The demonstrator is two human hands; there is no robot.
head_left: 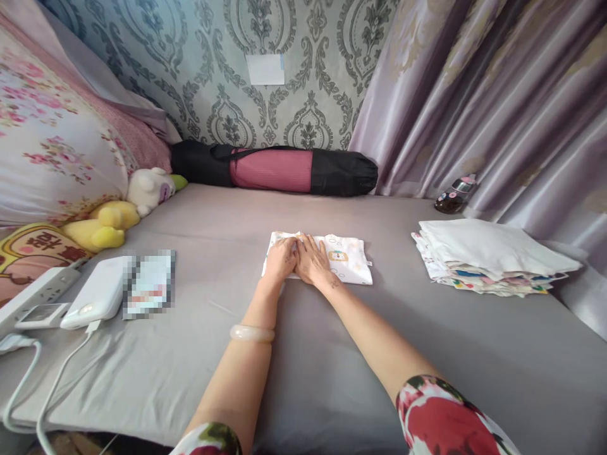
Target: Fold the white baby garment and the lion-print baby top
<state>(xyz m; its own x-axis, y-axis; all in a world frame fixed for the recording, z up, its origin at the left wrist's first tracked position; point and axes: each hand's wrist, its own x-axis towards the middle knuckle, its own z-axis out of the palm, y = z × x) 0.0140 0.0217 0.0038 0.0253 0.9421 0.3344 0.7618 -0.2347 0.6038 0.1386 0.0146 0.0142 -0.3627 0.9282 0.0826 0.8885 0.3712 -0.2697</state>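
Observation:
A small folded white cloth garment (pixel 353 260) with a printed animal face and oval outlines lies flat on the grey bed sheet in front of me. My right hand (pixel 312 260) rests palm down on its middle, fingers stretched forward. Close beside it, my left hand (pixel 281 258) presses on the left part of the cloth with its fingers slightly bent, the two hands touching. Both hands cover part of the fabric. A pale bangle (pixel 252 333) circles my left forearm.
A stack of folded clothes (pixel 493 253) sits at right, with a dark bottle (pixel 455 194) behind it. A black and pink rolled bag (pixel 272 169) lies along the wall. At left are a white power bank (pixel 99 291), a power strip (pixel 40 294) with cables, and plush toys (pixel 102 224).

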